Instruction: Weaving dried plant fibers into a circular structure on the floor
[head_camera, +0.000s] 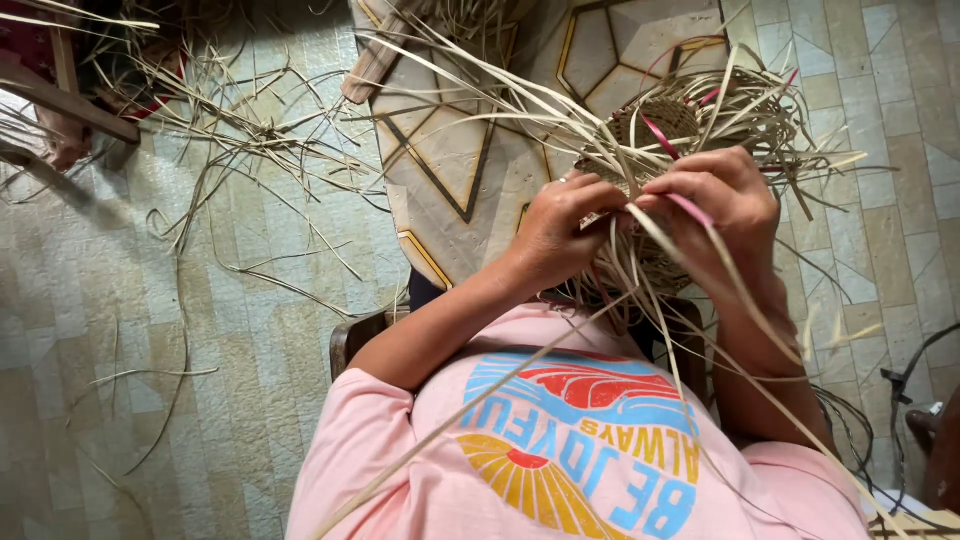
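Gripping woven basket (660, 125), both hands (640, 215)

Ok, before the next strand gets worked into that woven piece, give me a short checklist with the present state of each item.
1. Left hand gripping the half-woven basket: ok, fingers closed on its edge.
2. Right hand holding a strand: ok, it pinches the pink strip.
3. Piece steady: ok, both hands are on it, held above the lap.
4. Loose pale strips free of tangles: not ok, many cross over each other around the hands.
5. Spare strips in reach: cannot tell; the strips on the floor lie off to the side.
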